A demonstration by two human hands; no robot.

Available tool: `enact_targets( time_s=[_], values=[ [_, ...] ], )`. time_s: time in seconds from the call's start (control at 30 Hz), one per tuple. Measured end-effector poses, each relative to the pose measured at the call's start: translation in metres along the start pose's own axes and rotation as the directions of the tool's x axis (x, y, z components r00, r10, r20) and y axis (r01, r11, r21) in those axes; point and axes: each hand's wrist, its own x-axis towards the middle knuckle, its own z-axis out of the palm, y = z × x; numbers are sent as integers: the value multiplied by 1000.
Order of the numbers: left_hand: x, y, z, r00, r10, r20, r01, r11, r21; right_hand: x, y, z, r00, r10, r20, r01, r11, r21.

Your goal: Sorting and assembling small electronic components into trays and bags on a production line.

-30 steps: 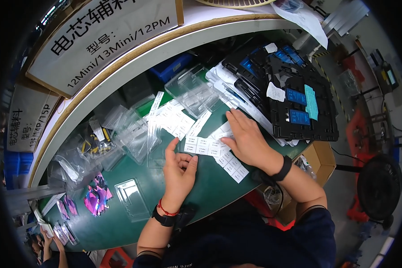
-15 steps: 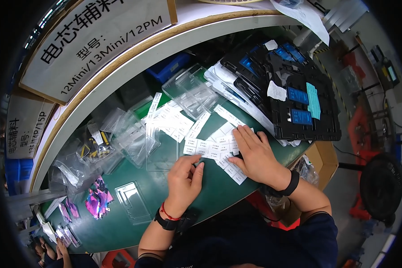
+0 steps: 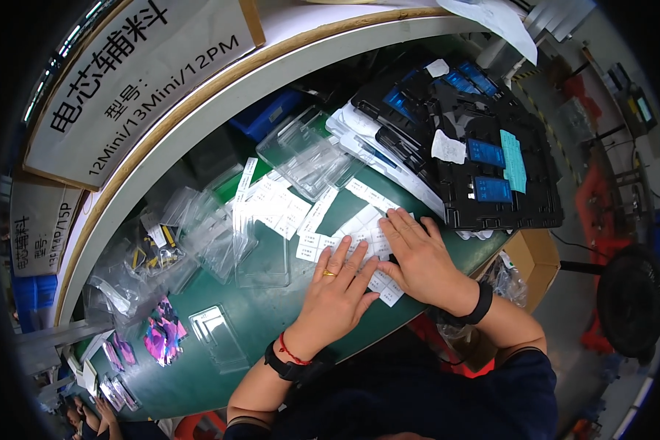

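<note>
Both hands lie palm down on white sheets of printed labels [image 3: 317, 244] near the front of the green bench. My left hand [image 3: 337, 290] has its fingers stretched and spread over the label sheets. Close beside it, my right hand [image 3: 416, 255] rests with fingers extended on the right part of the same sheets. Neither hand grips anything. More white label sheets [image 3: 275, 209] lie loosely overlapped farther back, partly under clear plastic trays [image 3: 308, 158].
Black trays [image 3: 455, 183] holding blue-faced rectangular parts are stacked at the right. Left of my hands sit a clear tray [image 3: 220, 337], shiny purple pieces [image 3: 165, 334] and plastic bags [image 3: 117, 290]. A cardboard box [image 3: 532, 260] stands beyond the bench's right edge. Another person's hands [image 3: 106, 414] show at lower left.
My left hand has moved right and its curled fingers have spread flat over the label sheets. My right hand stays nearly in place. The view has shifted slightly.
</note>
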Motion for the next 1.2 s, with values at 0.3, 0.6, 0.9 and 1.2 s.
enact_targets(
  time_s=[0.3,0.6,0.9,1.2],
  values=[
    [2,-5,4,994,-36,100,34,999,29,-12,-3,-15,998,-49,-38,54,989,138],
    [2,0,4,987,-92,128,84,994,67,-47,24,-58,984,-174,-26,173,928,329],
    [2,0,5,991,-107,78,99,991,95,-68,58,-76,993,-111,33,73,824,562],
    [5,3,8,991,-116,59,110,989,98,-72,71,-76,997,-69,37,35,816,577]
  ],
)
